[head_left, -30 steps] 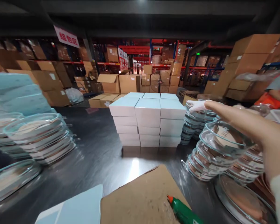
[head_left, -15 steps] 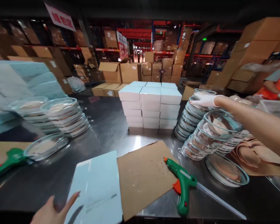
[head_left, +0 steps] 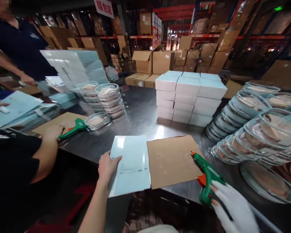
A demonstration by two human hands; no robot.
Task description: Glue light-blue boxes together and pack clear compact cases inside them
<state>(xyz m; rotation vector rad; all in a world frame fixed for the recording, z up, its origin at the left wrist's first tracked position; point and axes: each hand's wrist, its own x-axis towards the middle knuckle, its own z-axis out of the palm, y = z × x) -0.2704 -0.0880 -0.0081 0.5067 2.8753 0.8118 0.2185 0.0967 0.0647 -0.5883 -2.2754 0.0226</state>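
At the near edge, the left hand (head_left: 108,166) lies flat on the pale blue flat box (head_left: 131,164), fingers spread and pinning its left edge. To the right, the gloved right hand (head_left: 232,207) reaches the green glue gun (head_left: 207,176) beside the cardboard sheet (head_left: 173,160), fingers loosely apart and touching the handle, not yet closed. This looks like the gluing step starting; next calls for a firm grip on the handle, with stacked boxes (head_left: 189,97) beyond.
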